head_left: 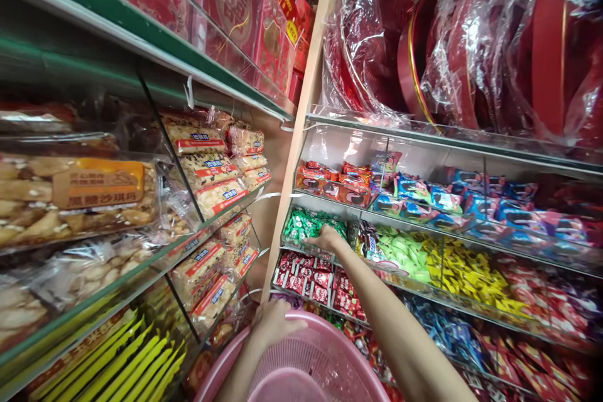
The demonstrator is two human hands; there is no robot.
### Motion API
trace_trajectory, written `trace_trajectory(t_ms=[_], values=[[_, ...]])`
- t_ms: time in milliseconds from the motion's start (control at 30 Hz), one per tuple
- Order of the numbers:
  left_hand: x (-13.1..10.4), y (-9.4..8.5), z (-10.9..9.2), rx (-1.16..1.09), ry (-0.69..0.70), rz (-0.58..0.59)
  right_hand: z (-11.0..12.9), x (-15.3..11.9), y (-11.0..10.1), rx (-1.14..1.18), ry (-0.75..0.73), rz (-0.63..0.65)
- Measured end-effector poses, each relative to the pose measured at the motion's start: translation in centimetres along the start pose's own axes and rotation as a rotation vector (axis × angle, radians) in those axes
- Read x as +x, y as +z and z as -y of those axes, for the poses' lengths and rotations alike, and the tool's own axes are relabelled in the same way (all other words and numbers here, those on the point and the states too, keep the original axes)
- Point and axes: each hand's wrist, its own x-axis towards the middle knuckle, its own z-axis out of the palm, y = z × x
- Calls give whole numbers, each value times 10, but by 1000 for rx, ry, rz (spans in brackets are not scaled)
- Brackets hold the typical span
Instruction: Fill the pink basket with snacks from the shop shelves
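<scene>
My left hand [277, 325] is closed over the far rim of a pink plastic basket [214, 377], its fingers lying along the edge. The inside of the basket that shows has slotted walls and a bare bottom. My right hand [327, 240] reaches forward to a shelf compartment of green-wrapped candies [299, 222]. Its thumb and fingers are apart, at the front of the pile, and I see no candy in them. Below that hand lie red-and-white wrapped candies [301, 277] in another compartment.
To the right are light green packets [400, 251] and yellow-wrapped sweets [466, 270]. Wrapped snack bars [221, 195] fill glass shelves on the left. A wooden post [294, 138] divides the shelving. Red round items in clear plastic [549, 56] stand above.
</scene>
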Motion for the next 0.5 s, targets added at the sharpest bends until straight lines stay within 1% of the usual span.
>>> trace_trajectory(t_ms=[100, 233, 500], values=[[0, 0, 1, 0, -9, -8, 0, 5, -1, -15, 7, 11], [1, 1, 3, -5, -19, -17, -3, 6, -1, -18, -31, 7], [6, 4, -5, 13, -27, -14, -4, -3, 2, -16, -64, -67]])
